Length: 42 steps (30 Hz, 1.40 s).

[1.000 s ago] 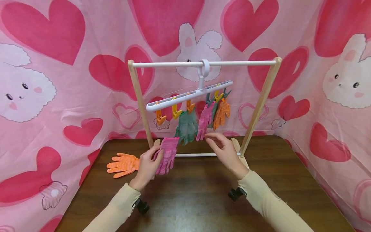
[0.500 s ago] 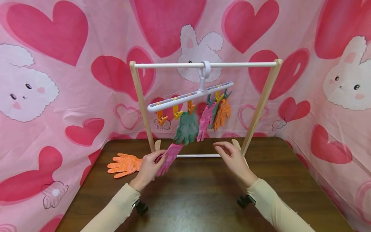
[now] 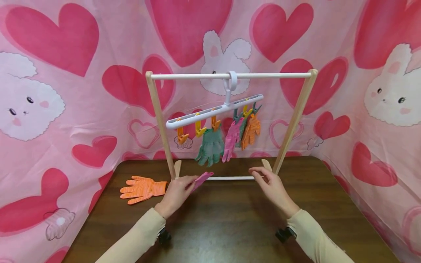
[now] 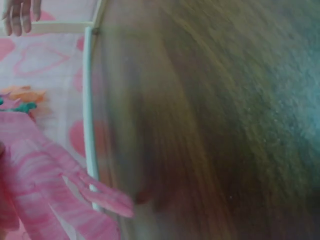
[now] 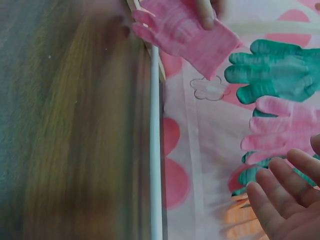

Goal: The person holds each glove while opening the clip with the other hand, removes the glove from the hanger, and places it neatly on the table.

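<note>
Here, a pink glove [image 3: 201, 180] is pinched in the left hand [image 3: 175, 194] low over the brown table [image 3: 230, 226], just before the drying rack [image 3: 230, 76] hung with clipped gloves [image 3: 210, 146], while the right hand [image 3: 271, 188] hovers nearby, fingers relaxed, holding nothing.

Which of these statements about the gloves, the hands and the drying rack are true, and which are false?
1. The left hand holds a pink glove. True.
2. An orange glove lies flat on the table. True.
3. The right hand grips a green glove. False: it holds nothing, and the green glove hangs from a clip.
4. The clip hanger lies on the table. False: it hangs from the white rail.
5. Every clip holds a glove. False: the leftmost orange clip is empty.
</note>
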Each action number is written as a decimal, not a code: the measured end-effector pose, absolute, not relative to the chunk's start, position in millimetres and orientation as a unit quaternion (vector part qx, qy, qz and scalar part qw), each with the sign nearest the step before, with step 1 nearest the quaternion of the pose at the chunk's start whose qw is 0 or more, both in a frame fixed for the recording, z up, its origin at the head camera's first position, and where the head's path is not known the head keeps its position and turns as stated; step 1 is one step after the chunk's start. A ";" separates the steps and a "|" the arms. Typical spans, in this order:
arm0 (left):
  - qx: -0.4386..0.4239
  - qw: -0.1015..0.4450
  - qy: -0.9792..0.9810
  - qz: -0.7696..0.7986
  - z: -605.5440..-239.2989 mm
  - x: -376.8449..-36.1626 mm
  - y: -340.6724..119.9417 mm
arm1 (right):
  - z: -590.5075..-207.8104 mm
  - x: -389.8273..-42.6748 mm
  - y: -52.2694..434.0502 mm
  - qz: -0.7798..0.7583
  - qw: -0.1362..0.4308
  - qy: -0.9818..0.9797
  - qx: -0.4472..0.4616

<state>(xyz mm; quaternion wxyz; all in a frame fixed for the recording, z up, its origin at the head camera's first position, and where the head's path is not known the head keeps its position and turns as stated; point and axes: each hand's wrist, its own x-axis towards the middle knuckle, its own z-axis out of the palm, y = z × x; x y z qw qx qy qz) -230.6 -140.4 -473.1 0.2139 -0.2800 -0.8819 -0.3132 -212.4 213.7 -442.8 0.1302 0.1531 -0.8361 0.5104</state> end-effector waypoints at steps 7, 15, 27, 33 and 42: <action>-0.322 0.247 -0.893 -0.192 -485.1 -229.0 -129.3 | -447.6 -210.1 217.9 0.499 0.143 -0.840 0.154; -0.339 0.196 -0.908 -0.151 -504.6 -218.4 -115.3 | -449.9 -209.0 219.1 0.506 0.132 -0.838 0.154; -0.339 0.121 -0.919 -0.159 -515.2 -208.7 -107.3 | -456.1 -203.7 219.1 0.501 0.119 -0.842 0.160; -0.343 0.118 -0.916 -0.173 -516.7 -208.5 -107.4 | -460.8 -201.2 217.4 0.493 0.119 -0.844 0.173; -0.356 0.128 -0.914 -0.147 -520.5 -209.1 -108.2 | -470.0 -199.1 216.2 0.499 0.125 -0.838 0.183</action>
